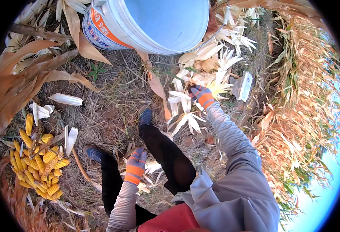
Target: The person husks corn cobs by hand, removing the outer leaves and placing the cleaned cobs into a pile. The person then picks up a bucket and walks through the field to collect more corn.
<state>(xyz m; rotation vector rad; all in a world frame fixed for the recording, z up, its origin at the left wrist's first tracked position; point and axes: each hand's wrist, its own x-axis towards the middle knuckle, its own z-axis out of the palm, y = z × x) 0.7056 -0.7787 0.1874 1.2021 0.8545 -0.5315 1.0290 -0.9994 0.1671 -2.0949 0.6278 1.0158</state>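
My right hand (pixel 202 96), in a grey and orange glove, reaches down into a heap of pale corn husks (pixel 191 119). Its fingertips close on a dark brown tuft that looks like dried corn silk (pixel 192 86). A yellowish opened husk (pixel 218 88) lies just beyond the knuckles. My left hand (pixel 135 166), gloved the same way, hangs low beside my legs with its fingers loosely extended. Nothing shows in it, though its palm side is partly hidden. Beneath it are a few loose husk pieces (pixel 152 167) on the ground.
A large white plastic bucket (pixel 112 26) with a printed label and wire handle stands ahead, its visible inside bare. Husked yellow corn cobs (pixel 39 165) are piled at left. A clear plastic packet (pixel 243 86) lies right of the husks. Dry corn stalks (pixel 303 116) line the right side.
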